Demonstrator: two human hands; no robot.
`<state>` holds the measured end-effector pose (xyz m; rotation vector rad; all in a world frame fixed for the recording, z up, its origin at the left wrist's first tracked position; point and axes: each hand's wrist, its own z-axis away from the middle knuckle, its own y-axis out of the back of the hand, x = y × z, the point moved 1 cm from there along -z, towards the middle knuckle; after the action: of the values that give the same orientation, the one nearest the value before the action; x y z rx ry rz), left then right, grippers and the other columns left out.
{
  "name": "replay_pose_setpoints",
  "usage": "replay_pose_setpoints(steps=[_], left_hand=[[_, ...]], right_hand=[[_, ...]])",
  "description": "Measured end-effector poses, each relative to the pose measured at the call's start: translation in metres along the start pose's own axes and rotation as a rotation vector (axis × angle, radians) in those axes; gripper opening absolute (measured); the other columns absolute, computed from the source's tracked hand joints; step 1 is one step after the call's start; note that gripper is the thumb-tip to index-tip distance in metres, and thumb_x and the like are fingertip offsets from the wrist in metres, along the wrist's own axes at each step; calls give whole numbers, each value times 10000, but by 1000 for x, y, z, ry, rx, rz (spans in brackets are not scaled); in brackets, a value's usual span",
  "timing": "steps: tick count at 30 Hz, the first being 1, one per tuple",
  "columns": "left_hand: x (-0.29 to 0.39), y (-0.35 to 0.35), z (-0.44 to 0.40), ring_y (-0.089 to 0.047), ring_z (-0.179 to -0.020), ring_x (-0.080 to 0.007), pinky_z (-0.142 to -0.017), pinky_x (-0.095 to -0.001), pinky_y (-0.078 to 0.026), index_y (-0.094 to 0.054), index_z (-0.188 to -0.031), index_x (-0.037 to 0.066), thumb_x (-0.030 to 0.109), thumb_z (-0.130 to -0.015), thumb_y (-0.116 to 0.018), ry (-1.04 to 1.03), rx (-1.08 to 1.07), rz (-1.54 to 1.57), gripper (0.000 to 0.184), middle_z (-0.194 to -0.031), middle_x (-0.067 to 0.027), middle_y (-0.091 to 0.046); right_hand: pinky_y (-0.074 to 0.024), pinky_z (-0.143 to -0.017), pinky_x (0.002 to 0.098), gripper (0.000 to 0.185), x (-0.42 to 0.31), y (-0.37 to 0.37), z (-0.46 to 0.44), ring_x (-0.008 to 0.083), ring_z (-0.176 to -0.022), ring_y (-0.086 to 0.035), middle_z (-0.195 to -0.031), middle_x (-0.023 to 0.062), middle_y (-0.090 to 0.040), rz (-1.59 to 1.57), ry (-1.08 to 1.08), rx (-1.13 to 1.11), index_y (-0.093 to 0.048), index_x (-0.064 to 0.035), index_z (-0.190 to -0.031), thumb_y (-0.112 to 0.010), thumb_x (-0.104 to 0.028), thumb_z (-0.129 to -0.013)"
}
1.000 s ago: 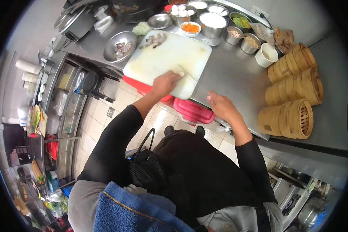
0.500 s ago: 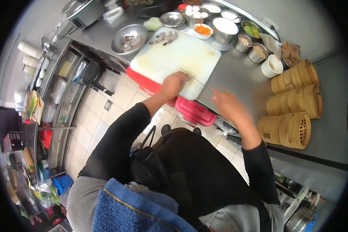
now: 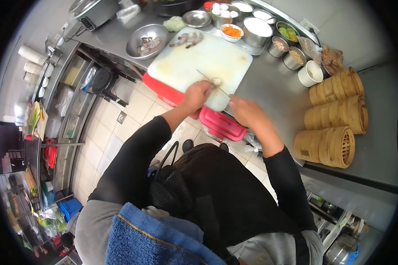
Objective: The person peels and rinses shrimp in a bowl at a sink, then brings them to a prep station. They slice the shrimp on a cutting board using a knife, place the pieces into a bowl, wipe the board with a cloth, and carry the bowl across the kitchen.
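My right hand point(image 3: 246, 111) is closed around the handle of a thin knife point(image 3: 222, 90), whose blade lies across the lower right of the white cutting board point(image 3: 168, 66). Beside the blade is a small pale piece of food point(image 3: 217, 81). My left hand point(image 3: 198, 94) rests at the board's near edge, its fingers drawn together against the blade; whether they pinch anything is hidden. Several raw shrimp point(image 3: 188, 39) lie at the board's far left. A metal bowl point(image 3: 147, 42) with more shrimp or shells stands left of the board.
Behind the board stand a bowl of orange shreds point(image 3: 231, 31), a pot of white contents point(image 3: 257, 30) and a bowl of eggs point(image 3: 224, 12). Bamboo steamers point(image 3: 325, 145) are stacked on their sides at the right. Below the counter is a pink-lidded container point(image 3: 222, 125).
My right hand has moved left toward the board, bringing the knife across beside the small piece. My left hand has stayed near the board's edge. The view has shifted slightly.
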<state>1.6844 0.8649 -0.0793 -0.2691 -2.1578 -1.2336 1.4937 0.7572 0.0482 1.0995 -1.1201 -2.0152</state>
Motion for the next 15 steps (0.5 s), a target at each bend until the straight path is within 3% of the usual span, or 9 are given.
replay_pose_setpoints(steps=[4, 6, 9, 13, 15], left_hand=[[0, 3, 5, -680, -905, -332, -816, -420, -554, -718, -1004, 66, 77, -866, -663, -13, 60, 38, 149, -1010, -133, -685], [0, 4, 6, -679, -910, -332, -819, -418, -555, -718, -1004, 67, 75, -865, -660, -3, 57, 33, 151, -1012, -132, -683], [-1, 1, 4, -677, -918, -334, -823, -417, -555, -714, -1001, 67, 75, -861, -662, -7, 41, 28, 150, -1013, -131, -682], [-9, -3, 9, -677, -928, -335, -828, -421, -554, -712, -1002, 68, 77, -852, -673, 16, 61, 48, 156, -1014, -130, -682], [-11, -4, 12, -678, -930, -335, -830, -421, -555, -715, -999, 67, 76, -848, -677, 23, 76, 34, 156, -1011, -130, -683]], right_hand=[[-488, -916, 557, 393, 4, 7, 24, 481, -1036, -637, -1118, 283, -676, 41, 21, 21, -554, -72, -1381, -441, -238, -1044], [-514, -826, 568, 380, 5, 2, 32, 445, -929, -674, -950, 256, -706, 62, 4, 36, -565, -55, -1326, -464, -262, -1023], [-511, -832, 567, 385, 5, -14, -1, 452, -928, -674, -960, 258, -707, 25, 68, 86, -558, -58, -1335, -463, -264, -1024], [-509, -835, 568, 381, 4, 0, 22, 461, -923, -674, -973, 261, -709, 39, 98, 139, -578, -49, -1314, -461, -267, -1025], [-491, -916, 552, 390, -6, 8, 32, 465, -1040, -639, -1121, 281, -676, 56, -49, -62, -551, -71, -1376, -450, -243, -1041]])
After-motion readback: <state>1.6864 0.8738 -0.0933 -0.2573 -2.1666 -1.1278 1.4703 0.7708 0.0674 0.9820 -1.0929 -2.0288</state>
